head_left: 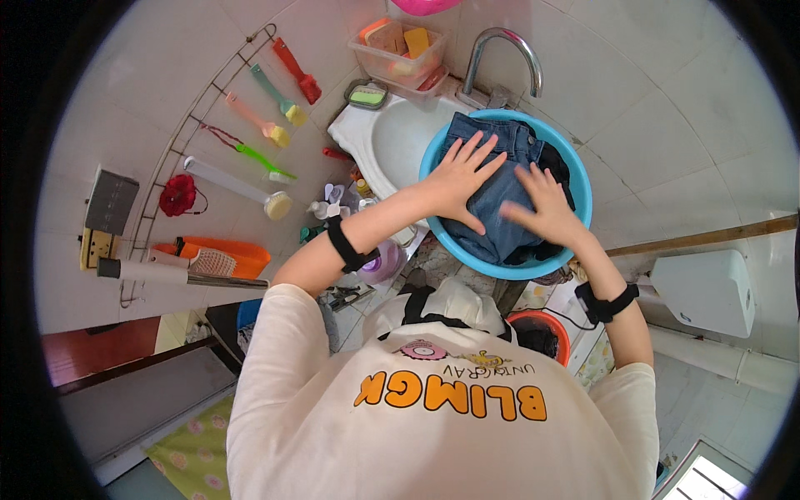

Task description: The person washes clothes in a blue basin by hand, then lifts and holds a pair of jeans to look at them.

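Nearest: white short-sleeved shirt (pixel 467 433), printed; one black strap on each forearm.

Left hand (pixel 457 187): spread open, palm down, over the left part of the denim garment; gripping nothing visible. Fingertips point toward the basin's far edge.

Right hand (pixel 550 208): open, fingers parted and partly blurred, over the right part of the denim; contact cannot be told for either hand.

Denim garment (pixel 493 193): blue, bunched, inside the basin, directly beneath and between both hands. Waistband toward the far edge, folds running from there to the near edge; left fingertips nearer the waistband's left part, right hand nearer the darker cloth at the right edge.

Basin (pixel 581 154): round, light blue, overlapping the sink's right side.

Red-orange bucket (pixel 563 337): below, off the basin's near edge.

Sink (pixel 400 133): white, left of the basin; soap dish (pixel 367 96) at its far left corner.

Beyond: curved chrome faucet (pixel 504 33), clear plastic box (pixel 390 65) beside the sink's far edge.
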`<move>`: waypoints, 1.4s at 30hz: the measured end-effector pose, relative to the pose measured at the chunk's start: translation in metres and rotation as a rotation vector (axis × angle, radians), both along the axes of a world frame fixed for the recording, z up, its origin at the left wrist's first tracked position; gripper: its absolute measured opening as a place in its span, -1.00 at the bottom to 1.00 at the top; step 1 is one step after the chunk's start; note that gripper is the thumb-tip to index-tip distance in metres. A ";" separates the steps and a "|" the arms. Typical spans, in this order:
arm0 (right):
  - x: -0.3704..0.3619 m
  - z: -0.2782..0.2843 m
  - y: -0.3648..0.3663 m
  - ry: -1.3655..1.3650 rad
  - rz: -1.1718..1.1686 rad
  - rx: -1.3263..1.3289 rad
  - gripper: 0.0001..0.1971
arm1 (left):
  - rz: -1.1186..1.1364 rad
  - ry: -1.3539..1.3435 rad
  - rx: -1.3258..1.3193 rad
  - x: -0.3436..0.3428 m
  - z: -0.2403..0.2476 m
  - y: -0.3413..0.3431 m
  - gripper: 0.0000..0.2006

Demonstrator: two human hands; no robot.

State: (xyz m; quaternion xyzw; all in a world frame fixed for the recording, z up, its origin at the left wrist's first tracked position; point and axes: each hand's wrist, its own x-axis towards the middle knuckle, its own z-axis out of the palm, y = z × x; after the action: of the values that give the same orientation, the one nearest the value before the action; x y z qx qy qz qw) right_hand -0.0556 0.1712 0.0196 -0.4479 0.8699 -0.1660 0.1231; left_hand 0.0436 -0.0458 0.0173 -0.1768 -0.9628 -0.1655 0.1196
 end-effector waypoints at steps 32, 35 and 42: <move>-0.015 -0.066 -0.078 0.084 0.248 1.020 0.32 | 0.206 -0.965 -0.723 -0.092 -0.076 0.061 0.32; -0.014 -0.077 -0.071 0.112 0.233 0.963 0.29 | 0.237 -0.971 -0.701 -0.091 -0.074 0.064 0.28; -0.038 -0.021 -0.022 0.028 0.306 0.419 0.02 | 0.042 -0.908 -0.404 -0.087 -0.039 0.024 0.25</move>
State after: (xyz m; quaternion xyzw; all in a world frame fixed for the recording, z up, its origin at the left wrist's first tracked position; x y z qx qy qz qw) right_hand -0.0938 0.1492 -0.0011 -0.5412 0.8090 0.0445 0.2251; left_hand -0.0431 -0.0223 -0.0220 -0.0872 -0.9339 -0.0333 -0.3450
